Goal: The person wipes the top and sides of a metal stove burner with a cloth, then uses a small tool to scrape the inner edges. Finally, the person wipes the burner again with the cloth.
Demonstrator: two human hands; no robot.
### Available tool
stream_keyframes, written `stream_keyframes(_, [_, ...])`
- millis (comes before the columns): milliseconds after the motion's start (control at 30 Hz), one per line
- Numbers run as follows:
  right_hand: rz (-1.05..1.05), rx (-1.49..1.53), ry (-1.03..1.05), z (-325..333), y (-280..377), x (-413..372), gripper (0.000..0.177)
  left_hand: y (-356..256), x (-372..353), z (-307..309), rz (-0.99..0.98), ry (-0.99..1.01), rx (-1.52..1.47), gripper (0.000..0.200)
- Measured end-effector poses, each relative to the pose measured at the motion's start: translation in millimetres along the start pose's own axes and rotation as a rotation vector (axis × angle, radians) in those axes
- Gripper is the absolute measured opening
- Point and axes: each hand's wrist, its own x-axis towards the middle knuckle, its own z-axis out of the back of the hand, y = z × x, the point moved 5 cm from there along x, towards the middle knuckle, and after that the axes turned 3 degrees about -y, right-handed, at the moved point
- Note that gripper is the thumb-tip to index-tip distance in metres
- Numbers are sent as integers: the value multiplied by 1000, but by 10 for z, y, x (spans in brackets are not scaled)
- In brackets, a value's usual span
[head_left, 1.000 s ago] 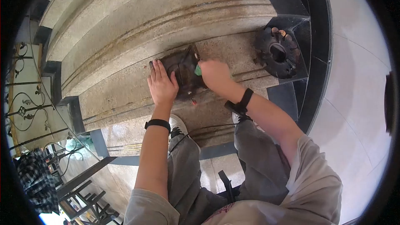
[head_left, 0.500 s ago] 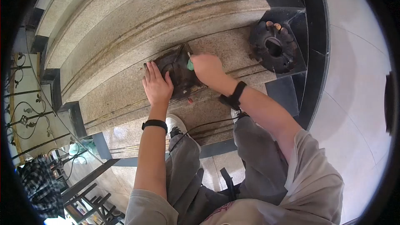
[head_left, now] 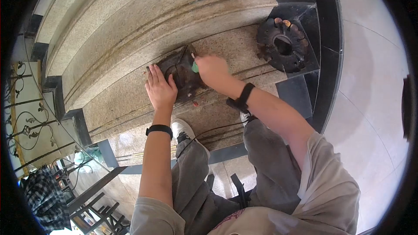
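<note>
A dark, roughly square metal-looking piece point(head_left: 185, 72) with a rounded recess lies on the stone step point(head_left: 230, 45). My left hand point(head_left: 160, 90) rests on its left side, fingers stretched out and thumb apart. My right hand point(head_left: 213, 72) is closed round a tool with a green handle point(head_left: 195, 67), of which only a part shows. The tool's short tip is over the right side of the dark piece. What the tip touches is too small to tell.
A dark round part point(head_left: 283, 45) with a scalloped rim and centre hole sits at the right end of the step. Curved stairs rise beyond. A black cable point(head_left: 217, 127) crosses near my shoes. Ironwork railing point(head_left: 28, 128) and a checked cloth point(head_left: 45, 198) are at left.
The view has shifted slightly, moving the whole scene a little left in the frame. Both hands keep nearly the same places on the dark piece.
</note>
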Motion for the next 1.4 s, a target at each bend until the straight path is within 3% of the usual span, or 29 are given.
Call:
stream_keyframes(100, [86,-46,-16,6,3,-207,15,5,-13,14,-6,-6,-6,63])
stream_keyframes(400, [39,67,-125,36,-105,171,12,-14,-5,29,-16,-7,17,63])
stream_keyframes(633, [187,-2,-101,45,46,-275,12,-12,6,35,-9,-12,13,62])
stream_keyframes(900, [56,-22,-120,-12,6,162,14,14,-11,-16,-23,-48,5,64])
stream_keyframes(1033, [84,-1,-137,-29,-41,18,14,6,16,10,-23,-41,18,64])
stream_keyframes(1200, [71,14,-14,25,14,-241,13,55,66,-32,-42,-41,31,63])
stream_keyframes(1400, [85,48,-75,65,59,-82,14,53,63,-21,-44,-30,37,63])
